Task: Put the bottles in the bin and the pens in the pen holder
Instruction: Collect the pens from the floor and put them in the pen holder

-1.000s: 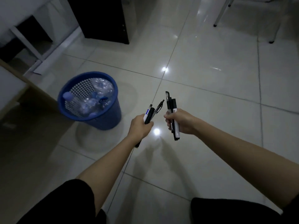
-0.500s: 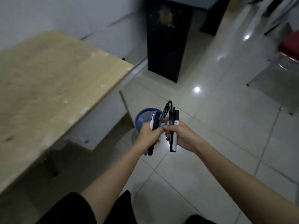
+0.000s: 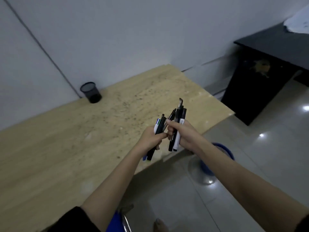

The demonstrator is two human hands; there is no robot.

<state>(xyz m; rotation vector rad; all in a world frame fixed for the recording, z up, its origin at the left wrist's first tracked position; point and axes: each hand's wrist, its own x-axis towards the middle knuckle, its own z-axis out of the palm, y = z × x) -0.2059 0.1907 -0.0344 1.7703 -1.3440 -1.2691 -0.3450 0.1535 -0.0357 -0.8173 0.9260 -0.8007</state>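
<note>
Both hands are closed around pens above the near edge of the pale wooden worktop (image 3: 70,148). The left hand (image 3: 151,138) has its grip pressed around a small bunch of dark and white plastic pens (image 3: 158,128), tips pointing down past the palm. The right hand (image 3: 181,131) grips a second bunch of black-and-white marker-style pens (image 3: 179,118), held upright, its forefinger reaching across to touch the left bunch.

A second ago the two hands were held apart over the tiled floor beside the bin; now they meet, knuckle to knuckle, and the view has swung up from the floor to the worktop. That suggests the pens are being gathered into one bundle for a single drop.

The round black mesh pen holder (image 3: 91,92) stands at the far edge of the worktop against the grey wall, well apart from the hands. The blue plastic waste bin (image 3: 224,151) shows only partly on the floor behind the right forearm; its contents cannot be seen from here.
</note>
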